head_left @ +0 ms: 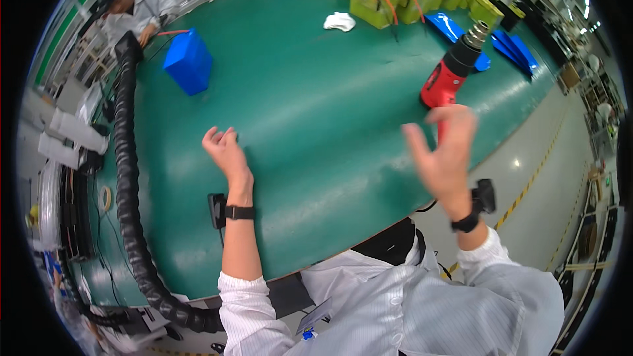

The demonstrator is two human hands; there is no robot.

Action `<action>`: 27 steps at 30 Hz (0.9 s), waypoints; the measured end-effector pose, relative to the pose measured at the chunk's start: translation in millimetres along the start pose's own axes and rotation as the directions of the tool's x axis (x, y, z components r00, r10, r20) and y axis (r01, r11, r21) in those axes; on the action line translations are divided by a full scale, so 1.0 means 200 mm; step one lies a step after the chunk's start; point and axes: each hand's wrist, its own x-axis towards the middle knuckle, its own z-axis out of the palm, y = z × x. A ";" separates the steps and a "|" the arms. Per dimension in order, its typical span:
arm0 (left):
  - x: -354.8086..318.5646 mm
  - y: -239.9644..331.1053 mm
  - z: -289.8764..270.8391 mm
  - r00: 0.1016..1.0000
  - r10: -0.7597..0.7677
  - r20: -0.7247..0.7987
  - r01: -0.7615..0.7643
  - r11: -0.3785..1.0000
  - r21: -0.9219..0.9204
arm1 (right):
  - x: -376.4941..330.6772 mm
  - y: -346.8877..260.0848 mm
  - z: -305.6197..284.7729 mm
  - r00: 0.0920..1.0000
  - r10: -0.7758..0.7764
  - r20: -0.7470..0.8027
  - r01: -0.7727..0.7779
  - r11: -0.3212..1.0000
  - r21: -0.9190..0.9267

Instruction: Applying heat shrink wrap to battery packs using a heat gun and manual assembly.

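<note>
A red and black heat gun point(453, 69) with a metal nozzle is on the right side of the green table, its nozzle pointing up and away. My right hand point(448, 151) is at its handle, slightly blurred, with thumb and fingers spread wide; whether it touches the handle I cannot tell. My left hand point(227, 153) hovers over the table left of centre, fingers loosely bent and apart, holding nothing. The nearest thing beyond it is a blue-wrapped block point(188, 62) with a red and a black wire. Both wrists wear black straps with small devices.
Several yellow-green battery packs point(374, 3) stand in rows at the far side. Blue film pieces point(514, 53) lie at the far right, a white cloth point(339, 22) nearer the middle. A thick black wrapped hose point(126, 158) runs along the left. Another person point(135, 10) works at the far left.
</note>
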 end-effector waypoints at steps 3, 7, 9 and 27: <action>-0.02 0.02 0.02 1.000 -0.006 0.015 0.004 0.993 0.115 | -0.18 0.45 -0.06 0.999 0.048 -0.019 -0.051 0.938 -0.343; 0.02 -0.09 -0.02 0.999 0.024 0.046 -0.028 0.995 0.101 | -0.23 0.63 -0.01 0.805 0.490 0.334 -0.498 0.865 -0.069; 0.00 -0.08 -0.02 0.998 0.024 0.062 -0.031 0.993 0.116 | -0.21 0.62 0.00 0.687 0.549 0.476 -0.649 0.758 0.062; -0.04 -0.02 -0.03 0.996 0.008 0.092 -0.017 0.995 0.097 | -0.08 1.82 -0.33 0.897 0.432 0.089 -0.394 0.876 -0.277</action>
